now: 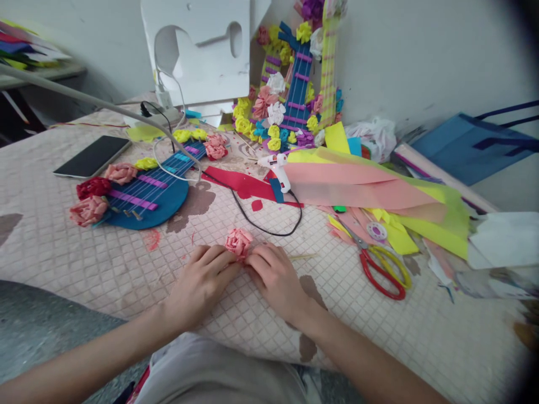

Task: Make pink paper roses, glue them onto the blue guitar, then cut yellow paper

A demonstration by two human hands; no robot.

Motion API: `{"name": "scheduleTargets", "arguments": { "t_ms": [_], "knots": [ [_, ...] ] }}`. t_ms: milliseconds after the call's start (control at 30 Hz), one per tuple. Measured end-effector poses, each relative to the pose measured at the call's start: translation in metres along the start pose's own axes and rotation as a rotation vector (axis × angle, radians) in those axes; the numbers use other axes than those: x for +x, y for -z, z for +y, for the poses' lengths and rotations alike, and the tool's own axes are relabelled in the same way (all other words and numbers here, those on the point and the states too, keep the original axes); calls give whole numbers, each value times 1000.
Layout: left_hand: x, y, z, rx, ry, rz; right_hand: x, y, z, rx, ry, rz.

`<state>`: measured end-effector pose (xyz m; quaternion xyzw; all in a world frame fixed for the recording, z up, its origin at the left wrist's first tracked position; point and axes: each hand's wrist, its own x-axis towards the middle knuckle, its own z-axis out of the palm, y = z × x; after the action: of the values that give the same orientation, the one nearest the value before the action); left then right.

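A pink crepe paper rose (238,243) is held between both hands, just above or on the tablecloth near the table's front. My left hand (206,280) pinches it from the left, its fingers bent and pressed together. From the right, my right hand (275,278) closes on the rose's lower side; the fingertips are partly hidden. A thin wooden stick (304,256) lies beside my right hand. Beyond the hands, to the left, lies a blue paper guitar (147,196) with purple strips, strings and paper roses (89,211) along its edge.
A white glue gun (278,168) with a black cord rests on red paper. Red-and-yellow scissors (381,269) lie to the right, near pink and yellow paper sheets (357,185). A phone (93,156) is at the left. Decorated guitars (297,90) lean on the wall; a cable (105,104) crosses the left side.
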<state>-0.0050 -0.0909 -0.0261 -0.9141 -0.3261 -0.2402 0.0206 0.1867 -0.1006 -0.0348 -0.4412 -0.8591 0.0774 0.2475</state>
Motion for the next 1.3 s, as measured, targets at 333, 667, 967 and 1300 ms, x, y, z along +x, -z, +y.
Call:
{"name": "scheduleTargets", "arguments": {
  "t_ms": [333,667,967,1300],
  "knots": [
    [-4,-5,0,-70,88,-16,4,0,0,-131,69,-45],
    [-3,-8,3,-64,147,0,3,0,0,-172,33,-85],
    [-1,-7,4,-91,178,-30,1,-2,2,-60,12,82],
    [0,-8,4,-100,194,68,3,0,1,-90,50,7]
  ]
}}
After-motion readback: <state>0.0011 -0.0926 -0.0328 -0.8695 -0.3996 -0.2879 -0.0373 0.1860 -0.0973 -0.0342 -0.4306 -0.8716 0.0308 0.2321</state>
